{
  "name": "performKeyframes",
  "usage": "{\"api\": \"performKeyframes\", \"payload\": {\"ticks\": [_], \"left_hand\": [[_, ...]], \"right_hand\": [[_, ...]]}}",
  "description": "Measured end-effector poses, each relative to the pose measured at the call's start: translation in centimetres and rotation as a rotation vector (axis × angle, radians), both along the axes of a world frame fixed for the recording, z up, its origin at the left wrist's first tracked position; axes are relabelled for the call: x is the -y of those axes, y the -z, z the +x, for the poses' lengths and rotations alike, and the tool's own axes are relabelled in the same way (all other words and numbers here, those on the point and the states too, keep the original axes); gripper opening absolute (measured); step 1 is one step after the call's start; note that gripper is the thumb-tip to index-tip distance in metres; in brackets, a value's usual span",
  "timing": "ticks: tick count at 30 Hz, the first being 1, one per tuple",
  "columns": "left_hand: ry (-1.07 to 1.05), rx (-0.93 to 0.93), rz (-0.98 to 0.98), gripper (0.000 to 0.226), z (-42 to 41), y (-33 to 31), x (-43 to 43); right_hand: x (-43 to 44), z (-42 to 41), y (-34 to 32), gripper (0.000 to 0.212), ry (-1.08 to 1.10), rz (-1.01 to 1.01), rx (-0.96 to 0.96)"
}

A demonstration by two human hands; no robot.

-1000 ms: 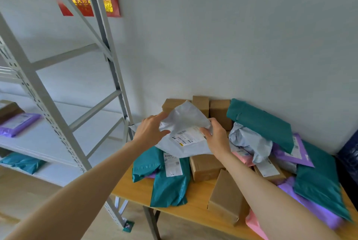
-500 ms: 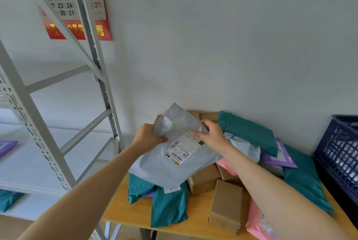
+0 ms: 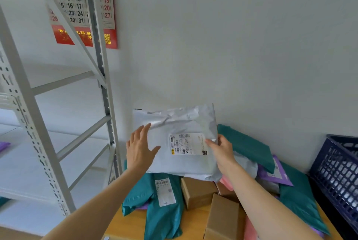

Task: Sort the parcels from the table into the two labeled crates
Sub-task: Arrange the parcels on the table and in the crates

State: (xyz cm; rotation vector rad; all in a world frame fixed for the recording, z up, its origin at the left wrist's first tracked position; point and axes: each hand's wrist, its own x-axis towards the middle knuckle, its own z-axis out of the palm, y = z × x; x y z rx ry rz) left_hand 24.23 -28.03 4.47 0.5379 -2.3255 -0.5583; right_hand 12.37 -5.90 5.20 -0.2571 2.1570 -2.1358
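Head view: grey poly mailer held above the desk, right hand grip clamped on its right edge, left hand apart, flat against it; likely light, floppy, slick, so hold both edges

We hold a crumpled grey plastic mailer bag upright above the pile, with its white barcode label facing us. Our right hand pinches its right edge and our left hand lies flat on its face. Beneath it, on the light wooden table, lie teal plastic mailers, brown cardboard boxes and a purple mailer. A dark blue latticed plastic crate stands at the right.
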Motion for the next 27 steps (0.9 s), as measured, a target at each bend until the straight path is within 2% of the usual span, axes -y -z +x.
{"api": "performKeyframes", "payload": {"ticks": [2, 6, 7, 9, 11, 13, 16, 18, 20, 24, 27], "left_hand": [[0.002, 0.032, 0.090, 0.072, 0.3, 0.9, -0.3], [0.000, 0.217, 0.373, 0.034, 0.2, 2.2, -0.7], [0.017, 0.278, 0.470, 0.033, 0.0, 2.5, -0.8], [0.074, 0.349, 0.798, 0.037, -0.4, 2.7, -1.3], [0.127, 0.321, 1.110, 0.035, -0.5, 2.8, -1.8], [0.174, 0.214, 1.244, 0.044, -0.8, 3.1, -2.0], [0.334, -0.040, 1.424, 0.048, -1.0, 2.9, -2.4], [0.411, -0.184, 1.508, 0.050, -1.1, 2.4, -2.6], [0.427, -0.250, 1.532, 0.054, -1.1, 2.1, -2.8], [0.400, -0.332, 1.554, 0.049, -1.5, 1.7, -2.2], [0.404, -0.328, 1.533, 0.045, -1.4, 1.1, -1.1]], "right_hand": [[0.1, 0.1, 0.2, 0.023, 0.054, -0.125, 0.082], [0.6, 0.4, 0.0, 0.028, 0.061, -0.398, 0.244], [0.7, 0.6, -0.2, 0.029, 0.055, -0.461, 0.285], [1.0, 0.8, -0.4, 0.033, 0.037, -0.579, 0.353], [1.1, 1.0, -0.6, 0.035, 0.010, -0.657, 0.393], [1.2, 1.2, -0.6, 0.031, -0.018, -0.699, 0.409], [1.0, 1.4, -0.4, 0.032, -0.038, -0.709, 0.407], [0.7, 1.5, -0.3, 0.037, -0.048, -0.718, 0.400], [0.6, 1.6, -0.2, 0.039, -0.056, -0.716, 0.401], [0.2, 1.7, -0.4, 0.043, -0.147, -0.653, 0.391], [-0.5, 1.7, -0.3, 0.045, -0.215, -0.600, 0.387]]}}
